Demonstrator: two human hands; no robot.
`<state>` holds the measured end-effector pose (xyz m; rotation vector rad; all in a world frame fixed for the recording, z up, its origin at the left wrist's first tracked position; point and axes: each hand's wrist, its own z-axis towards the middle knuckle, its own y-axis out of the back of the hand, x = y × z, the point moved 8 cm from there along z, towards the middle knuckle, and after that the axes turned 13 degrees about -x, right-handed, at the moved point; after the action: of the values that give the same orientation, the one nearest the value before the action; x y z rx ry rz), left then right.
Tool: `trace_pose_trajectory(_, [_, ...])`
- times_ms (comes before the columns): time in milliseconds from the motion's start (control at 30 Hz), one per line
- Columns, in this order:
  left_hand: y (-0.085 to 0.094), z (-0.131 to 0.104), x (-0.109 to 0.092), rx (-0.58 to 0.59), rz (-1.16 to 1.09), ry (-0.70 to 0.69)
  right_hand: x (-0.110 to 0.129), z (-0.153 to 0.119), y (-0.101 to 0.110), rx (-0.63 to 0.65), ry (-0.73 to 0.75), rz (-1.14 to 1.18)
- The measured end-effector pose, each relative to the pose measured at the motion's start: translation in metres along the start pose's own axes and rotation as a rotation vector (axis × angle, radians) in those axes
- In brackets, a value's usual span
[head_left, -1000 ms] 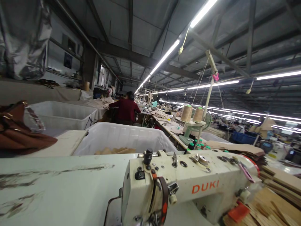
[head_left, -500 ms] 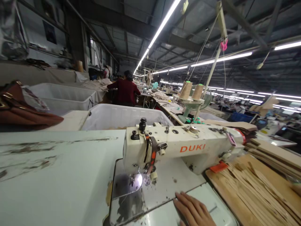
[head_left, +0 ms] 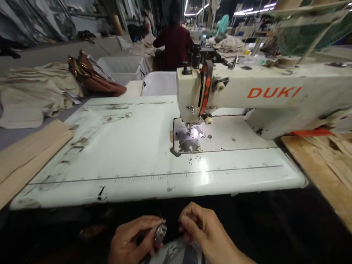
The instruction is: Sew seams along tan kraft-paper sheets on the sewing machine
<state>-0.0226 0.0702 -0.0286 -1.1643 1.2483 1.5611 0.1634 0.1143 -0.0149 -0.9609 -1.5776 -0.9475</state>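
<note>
Below the front edge of the sewing table, my left hand (head_left: 134,238) pinches a small shiny metal bobbin case (head_left: 160,233) between thumb and fingers. Just to its right, my right hand (head_left: 205,233) is closed in a pinch, with its fingertips together; whatever is in them is too small to make out. Grey patterned cloth (head_left: 176,253) shows beneath both hands. Beyond them stands the white sewing machine (head_left: 233,88) marked DUKI, its lamp lighting the needle plate (head_left: 189,134).
The pale table top (head_left: 123,146) has a printed ruler along its front. Beige cloth pieces (head_left: 35,154) lie at left, near a brown bag (head_left: 96,77). Beige strips lie on a wooden board (head_left: 310,161) at right. A person in dark red (head_left: 176,46) sits ahead, beyond white bins (head_left: 159,82).
The view has tilted down and turned left. My right hand has left the table by the machine and is now below its edge. My left hand has come into view with the bobbin case.
</note>
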Motion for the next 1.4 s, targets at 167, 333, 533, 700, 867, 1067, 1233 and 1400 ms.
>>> trace_pose_trajectory(167, [0.003, -0.004, -0.033, -0.114, 0.164, -0.376, 0.005, -0.01, -0.05, 0.208, -0.202, 0.654])
trace_pose_trajectory(333, [-0.004, -0.009, -0.051, -0.15, 0.159, -0.521, 0.003, -0.012, -0.045, 0.117, -0.247, 0.753])
trace_pose_trajectory(533, [-0.017, -0.013, -0.057, -0.053, 0.288, -0.523, -0.01, -0.013, -0.039, 0.031, -0.321, 0.693])
trace_pose_trajectory(700, [-0.023, -0.002, -0.053, 0.03, 0.27, -0.405, -0.015, -0.007, -0.03, -0.071, -0.313, 0.664])
trace_pose_trajectory(867, [-0.028, 0.008, -0.035, 0.138, 0.018, -0.107, -0.012, -0.01, -0.018, -0.006, -0.248, 0.454])
trace_pose_trajectory(1067, [-0.049, 0.001, -0.022, 0.345, -0.378, 0.295, -0.009, -0.007, 0.001, -0.048, -0.142, 0.155])
trace_pose_trajectory(1233, [-0.066, -0.007, -0.025, 0.469, -0.597, 0.451, -0.005, -0.002, -0.01, 0.023, -0.29, 0.388])
trace_pose_trajectory(1400, [-0.067, -0.006, -0.027, 0.473, -0.585, 0.405, -0.002, 0.0, -0.007, -0.03, -0.247, 0.47])
